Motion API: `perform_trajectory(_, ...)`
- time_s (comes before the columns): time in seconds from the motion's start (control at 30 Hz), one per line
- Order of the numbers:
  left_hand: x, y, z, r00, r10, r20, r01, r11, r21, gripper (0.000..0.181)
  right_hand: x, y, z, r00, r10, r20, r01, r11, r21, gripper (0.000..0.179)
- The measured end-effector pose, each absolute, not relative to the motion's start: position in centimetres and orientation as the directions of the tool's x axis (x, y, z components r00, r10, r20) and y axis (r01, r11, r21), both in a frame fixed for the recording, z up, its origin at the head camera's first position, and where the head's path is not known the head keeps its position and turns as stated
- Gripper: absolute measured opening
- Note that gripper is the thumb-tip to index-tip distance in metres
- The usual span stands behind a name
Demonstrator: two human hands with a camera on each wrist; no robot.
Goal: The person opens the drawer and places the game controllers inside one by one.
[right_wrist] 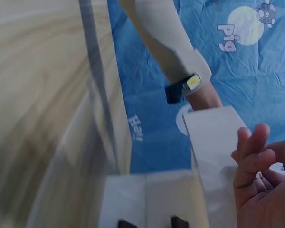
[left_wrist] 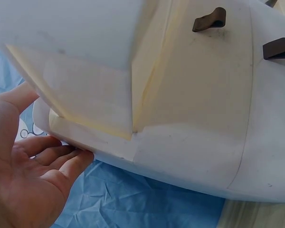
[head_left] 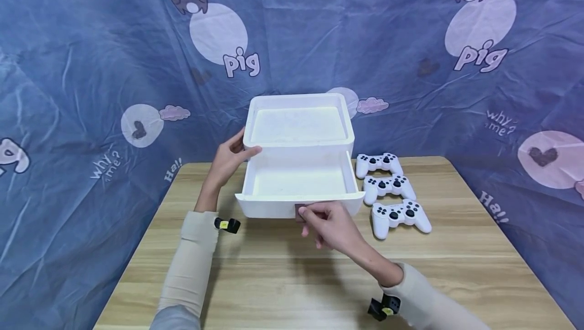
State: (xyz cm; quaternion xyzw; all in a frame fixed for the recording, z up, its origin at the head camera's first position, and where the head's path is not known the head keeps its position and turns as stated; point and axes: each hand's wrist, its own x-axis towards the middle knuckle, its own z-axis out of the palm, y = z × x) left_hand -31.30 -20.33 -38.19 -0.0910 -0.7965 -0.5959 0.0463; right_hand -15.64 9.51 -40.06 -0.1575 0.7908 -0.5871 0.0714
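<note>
Near the middle of the far edge of the wood-grained table (head_left: 274,289) sits a smooth white cabinet (head_left: 298,124), a round-cornered box with a shallow raised rim on top. Its boxy drawer (head_left: 264,209) stands out toward the near edge, the right hand (head_left: 333,226) pinching the brown pull tab (head_left: 298,213) (a folded strip) on its flat front. The left hand (head_left: 228,160) grips the cabinet's left side, thumb at the front corner. Three white game controllers (head_left: 396,215), curved and two-handled, lie toward the far right corner.
</note>
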Motion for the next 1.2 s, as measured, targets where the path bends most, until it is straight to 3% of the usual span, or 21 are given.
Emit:
perform_trajectory(0.5, -31.4, -20.4, -38.4, -0.972, 0.095, 0.215, 0.233, 0.265, 0.936, 0.091, -16.2, 15.8, -35.4, -0.935, -0.232, 0.268, -0.346, 0.432, -0.833, 0.02)
perform_trajectory(0.73, -31.3, -20.4, -38.2, -0.972, 0.094, 0.217, 0.234, 0.269, 0.934, 0.091, -17.7, 19.1, -33.7, -0.938, -0.151, 0.313, -0.345, 0.515, -0.785, 0.023)
perform_trajectory(1.2, -31.2, -20.4, -38.0, -0.978, 0.094, 0.188, 0.207, 0.272, 0.94, 0.092, -21.9, 23.9, -33.9, -0.92, -0.246, 0.306, -0.389, 0.672, -0.63, 0.022)
